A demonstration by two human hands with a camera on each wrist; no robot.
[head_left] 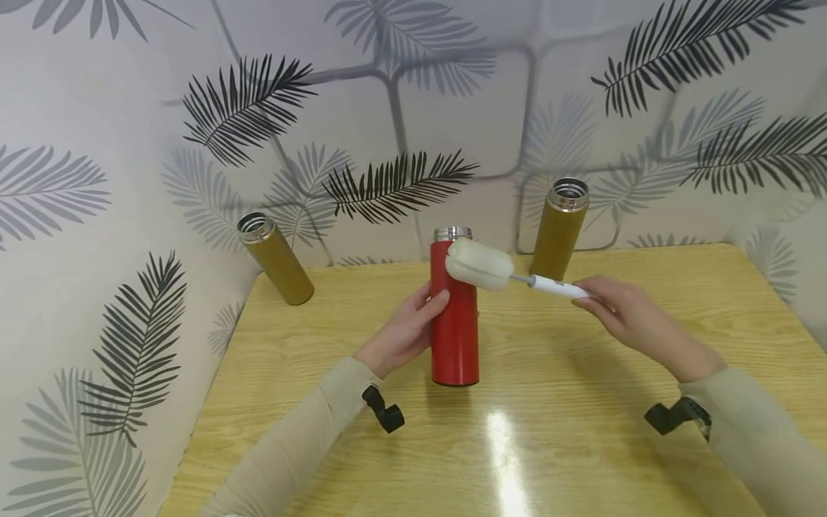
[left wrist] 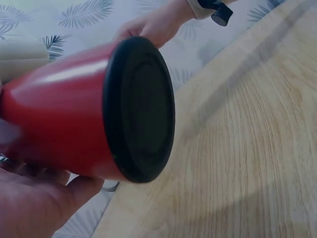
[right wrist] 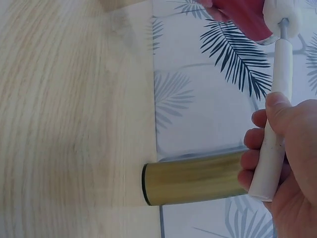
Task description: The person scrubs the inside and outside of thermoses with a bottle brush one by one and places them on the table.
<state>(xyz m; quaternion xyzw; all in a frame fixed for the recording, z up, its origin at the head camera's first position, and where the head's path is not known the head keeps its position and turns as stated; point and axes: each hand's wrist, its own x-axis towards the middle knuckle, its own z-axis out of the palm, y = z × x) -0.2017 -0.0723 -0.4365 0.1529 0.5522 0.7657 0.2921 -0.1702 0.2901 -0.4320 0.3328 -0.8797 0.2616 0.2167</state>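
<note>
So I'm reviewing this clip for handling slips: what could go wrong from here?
1. The sponge brush hangs beside the rim of the red flask, not over its mouth; pushed on, it may knock the flask sideways.
2. The left hand grips the flask on one side only, so it could tip.
3. The right hand holds the brush far back on its handle, so the head may wobble.

No readable text, labels, numbers anywhere.
</note>
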